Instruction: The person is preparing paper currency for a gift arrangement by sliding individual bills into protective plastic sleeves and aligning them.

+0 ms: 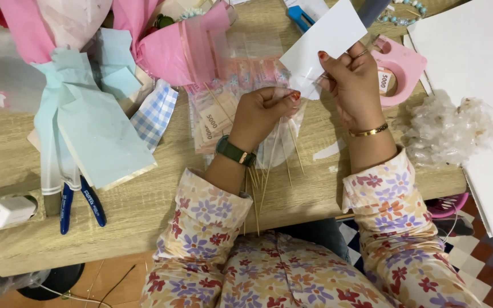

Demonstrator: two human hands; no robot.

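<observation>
My left hand (261, 114) is closed around a bundle of thin wooden skewers (269, 171) that fan down toward me, with clear plastic-wrapped banknotes (215, 117) lying beneath it on the wooden table (144, 211). My right hand (352, 80) pinches a white sheet of paper (323, 40) by its lower edge, just right of the left hand. The two hands almost touch at the fingertips. A dark green watch sits on my left wrist and a gold bangle on my right.
A pink and pale-blue wrapped bouquet (87, 68) lies at the left. Blue-handled pliers (78, 202) and a white charger (7, 211) rest near the left edge. A pink tape dispenser (403, 71), crumpled clear plastic (446, 128) and a large white board (480, 85) lie at the right.
</observation>
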